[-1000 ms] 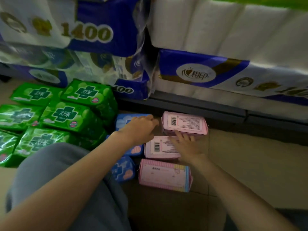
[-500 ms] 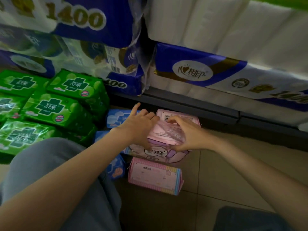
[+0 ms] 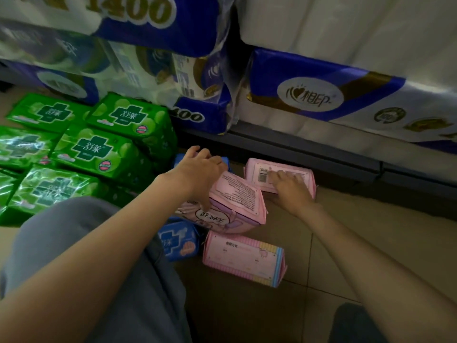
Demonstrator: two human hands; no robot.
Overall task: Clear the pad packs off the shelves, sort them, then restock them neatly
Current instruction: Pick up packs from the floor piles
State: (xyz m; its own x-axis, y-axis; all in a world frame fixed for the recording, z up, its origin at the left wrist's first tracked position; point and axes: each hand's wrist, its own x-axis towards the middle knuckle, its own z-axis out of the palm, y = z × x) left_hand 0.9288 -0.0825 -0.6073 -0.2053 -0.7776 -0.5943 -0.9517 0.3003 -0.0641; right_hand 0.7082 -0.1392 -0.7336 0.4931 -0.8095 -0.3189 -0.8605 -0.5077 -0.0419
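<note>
While the left hand (image 3: 200, 177) grips the tilted pink pad pack (image 3: 235, 201) and the right hand (image 3: 289, 186) rests flat-fingered on the barcoded pink pack (image 3: 279, 174), stack them squarely, edges flush.

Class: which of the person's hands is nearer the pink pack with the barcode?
Right. The right hand rests on the barcode pack; the left hand grips the tilted pink pack beside it.

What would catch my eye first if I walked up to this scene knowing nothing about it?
Probably the bright green pad packs spread over the floor at left, below big blue-and-white tissue bundles on the shelf. Then the two hands in the middle: the left hand tilts a pink pack up, while the right hand rests on another pink pack with a barcode.
</note>
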